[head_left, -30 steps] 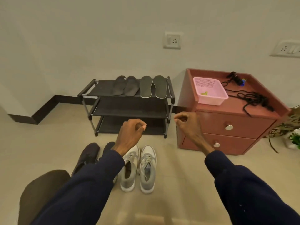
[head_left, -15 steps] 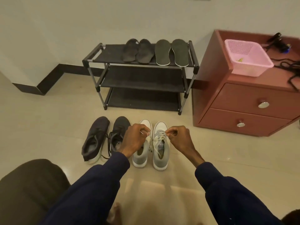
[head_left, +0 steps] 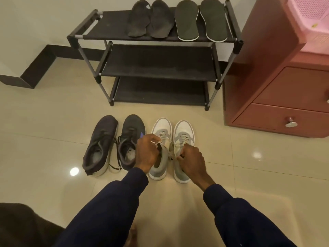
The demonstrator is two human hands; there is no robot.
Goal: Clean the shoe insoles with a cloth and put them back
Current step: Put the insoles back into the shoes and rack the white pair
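Down in front of the rack (head_left: 156,57), both arms in dark blue sleeves stretch to the grey shoes (head_left: 184,129), which stand side by side on the glossy tiled floor. The left hand (head_left: 147,152) is curled, thumb and fingers pinching the pale laces (head_left: 179,146) of one shoe. The right hand (head_left: 191,159) curls tight on the other's laced throat, its fingertips hidden. Four insoles (head_left: 187,20) lie flat on the rack's top fabric shelf: two dark and fuzzy, two smooth with white rims. Black shoes (head_left: 99,145) with loose laces sit before the rack's left end. Just right of the rack stands a red cabinet (head_left: 267,68) with a pink mesh basket (head_left: 311,18), cut off at the edge.
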